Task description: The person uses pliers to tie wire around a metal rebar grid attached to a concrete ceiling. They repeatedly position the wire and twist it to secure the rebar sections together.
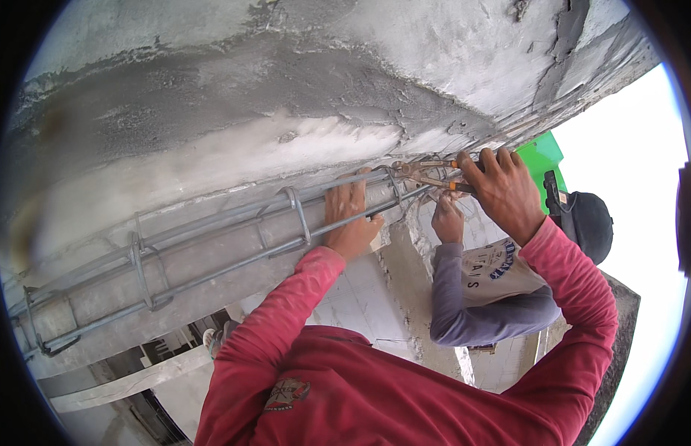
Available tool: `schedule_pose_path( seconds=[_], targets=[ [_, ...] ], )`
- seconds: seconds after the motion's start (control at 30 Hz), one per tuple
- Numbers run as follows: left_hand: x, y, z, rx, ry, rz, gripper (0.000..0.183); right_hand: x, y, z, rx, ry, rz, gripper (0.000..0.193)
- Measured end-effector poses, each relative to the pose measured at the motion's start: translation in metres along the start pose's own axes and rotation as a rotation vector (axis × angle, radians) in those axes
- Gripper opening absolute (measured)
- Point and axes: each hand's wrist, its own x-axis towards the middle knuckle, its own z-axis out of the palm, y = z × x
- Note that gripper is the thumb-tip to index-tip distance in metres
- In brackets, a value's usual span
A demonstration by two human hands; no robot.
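A pair of pliers (423, 169) with orange and black handle grips is in my right hand (503, 189), which is closed around the handles. The jaws meet the end of a cage of steel reinforcing bars (267, 244), close to a wire stirrup (393, 184). My left hand (350, 215) grips the same cage, its fingers up between the long bars and its thumb by the lower bar. Just below the pliers, a co-worker's hand (448, 220) is raised close to the bars; what it holds, if anything, is too small to tell.
Rough, partly plastered concrete (234, 97) runs above the cage. A co-worker in a dark cap (589, 225) stands close below on the right. Bent stirrups (141, 271) ring the bars leftward. A green panel (540, 154) is at the right, and a pale beam (130, 380) lower left.
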Motion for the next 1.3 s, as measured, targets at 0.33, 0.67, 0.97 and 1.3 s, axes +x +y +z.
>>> schedule_pose_path(
  seconds=[0.33, 0.67, 0.97, 1.3],
  targets=[
    [-0.003, -0.001, 0.004, -0.02, -0.015, 0.026, 0.095, 0.102, 0.078, -0.009, 0.873, -1.189, 0.113, 0.04],
    [-0.001, 0.0, 0.002, -0.004, 0.022, 0.013, 0.095, 0.047, 0.055, -0.018, 0.102, -0.267, -0.234, 0.04],
    [-0.002, 0.002, 0.005, -0.013, 0.015, 0.025, 0.094, 0.031, 0.091, -0.001, -0.209, 0.354, -0.595, 0.062],
    [0.001, 0.002, -0.003, -0.017, 0.002, 0.004, 0.091, 0.072, 0.094, -0.009, 0.671, -0.287, -0.168, 0.058]
  ],
)
